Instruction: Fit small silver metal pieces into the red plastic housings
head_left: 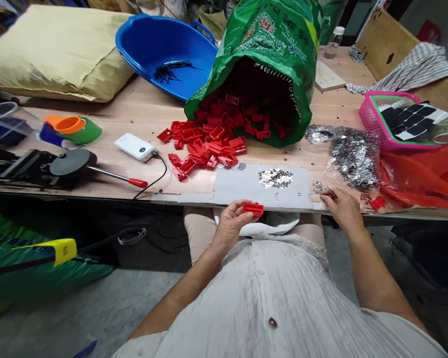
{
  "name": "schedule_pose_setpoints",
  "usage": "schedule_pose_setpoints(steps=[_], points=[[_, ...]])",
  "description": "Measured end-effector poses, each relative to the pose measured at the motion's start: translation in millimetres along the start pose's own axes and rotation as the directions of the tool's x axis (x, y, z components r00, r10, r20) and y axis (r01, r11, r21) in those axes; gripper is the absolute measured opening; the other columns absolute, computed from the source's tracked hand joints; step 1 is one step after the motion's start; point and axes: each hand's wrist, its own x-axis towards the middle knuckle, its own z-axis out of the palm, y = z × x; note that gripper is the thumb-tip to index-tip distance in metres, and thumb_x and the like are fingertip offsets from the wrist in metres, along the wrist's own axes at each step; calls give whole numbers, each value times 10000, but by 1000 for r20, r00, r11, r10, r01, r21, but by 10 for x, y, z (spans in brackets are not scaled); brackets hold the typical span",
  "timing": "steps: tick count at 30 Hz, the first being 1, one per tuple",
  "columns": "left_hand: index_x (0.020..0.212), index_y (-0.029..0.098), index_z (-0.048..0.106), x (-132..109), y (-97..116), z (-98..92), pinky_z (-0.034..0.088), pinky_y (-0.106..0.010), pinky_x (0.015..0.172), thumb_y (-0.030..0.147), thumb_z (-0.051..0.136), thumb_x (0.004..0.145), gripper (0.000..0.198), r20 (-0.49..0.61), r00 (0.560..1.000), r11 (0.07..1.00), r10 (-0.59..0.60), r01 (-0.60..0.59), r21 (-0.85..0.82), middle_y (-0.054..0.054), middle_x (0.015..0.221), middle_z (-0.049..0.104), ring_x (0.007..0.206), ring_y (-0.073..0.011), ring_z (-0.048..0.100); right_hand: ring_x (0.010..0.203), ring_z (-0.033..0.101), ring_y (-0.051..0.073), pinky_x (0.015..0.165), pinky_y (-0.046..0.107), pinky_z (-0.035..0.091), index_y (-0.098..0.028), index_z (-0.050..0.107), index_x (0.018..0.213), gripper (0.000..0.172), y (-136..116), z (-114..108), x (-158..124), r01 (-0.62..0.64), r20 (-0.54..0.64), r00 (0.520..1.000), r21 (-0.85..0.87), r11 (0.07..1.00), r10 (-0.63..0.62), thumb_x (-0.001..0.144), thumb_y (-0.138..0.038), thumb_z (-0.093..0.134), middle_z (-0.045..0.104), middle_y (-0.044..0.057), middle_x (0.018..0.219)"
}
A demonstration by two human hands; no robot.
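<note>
My left hand (232,223) is closed around a small red plastic clip (253,208), held just below the table's front edge over my lap. My right hand (342,207) rests at the table edge, fingers pinched on a thin tool or pin (331,193) next to a small pile of silver metal bits (316,186). A grey cardboard sheet (246,189) lies between my hands with a heap of shiny metal pieces (276,177) on it. Many red clips (209,144) spill from a tipped green sack (269,54).
A blue basin (142,44) holds black pins. A white power bank (135,146) with cable, a black press tool with red-tipped lever (72,164), coloured cups (70,129), a pink basket (373,122), bags of metal parts (353,154) and a red bag (425,174) crowd the table.
</note>
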Motion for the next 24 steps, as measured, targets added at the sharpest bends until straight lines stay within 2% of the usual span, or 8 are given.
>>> schedule_pose_setpoints(steps=[5, 8, 11, 16, 20, 24], points=[[990, 155, 633, -22, 34, -3, 595, -339, 775, 211, 855, 629, 428, -18, 999, 998, 44, -43, 42, -55, 873, 759, 815, -198, 727, 807, 626, 235, 699, 330, 418, -216, 685, 920, 221, 3, -32, 29, 9, -28, 1000, -55, 998, -10, 887, -373, 534, 726, 74, 921], [982, 164, 649, -34, 29, 9, 586, -345, 828, 199, 856, 627, 413, -43, 991, 986, 130, -124, 113, -49, 910, 760, 841, -191, 725, 808, 620, 244, 692, 330, 408, -212, 673, 929, 207, -7, -93, 25, 11, -79, 997, -92, 996, -18, 881, -359, 536, 717, 83, 899], [971, 166, 671, -53, 22, 40, 561, -332, 916, 174, 853, 628, 388, -15, 973, 957, 230, -223, 188, -57, 980, 758, 922, -188, 718, 768, 610, 252, 679, 338, 398, -202, 663, 971, 232, -41, -121, 30, -11, -134, 991, -113, 994, -4, 883, -365, 524, 704, 94, 850], [997, 164, 677, -69, 7, 32, 554, -329, 944, 189, 840, 658, 378, 33, 961, 928, 274, -273, 254, -75, 1024, 754, 956, -196, 717, 707, 581, 240, 665, 341, 385, -203, 658, 923, 213, -82, -85, 85, -19, -88, 996, -168, 986, 4, 867, -356, 520, 682, 94, 802], [1018, 164, 670, -49, -34, -56, 559, -356, 954, 211, 841, 662, 397, 52, 952, 911, 301, -303, 279, -73, 1040, 750, 976, -203, 715, 723, 595, 239, 676, 340, 400, -200, 661, 931, 223, -8, -110, 128, -74, -116, 991, -109, 991, 61, 843, -367, 543, 692, 88, 816], [1046, 172, 662, -29, -75, -109, 572, -355, 942, 237, 825, 693, 394, 71, 937, 879, 343, -347, 328, -72, 1061, 745, 978, -198, 716, 747, 620, 229, 686, 334, 424, -197, 669, 928, 257, 65, -169, 146, -133, -137, 981, 59, 989, 140, 834, -422, 584, 711, 77, 857]])
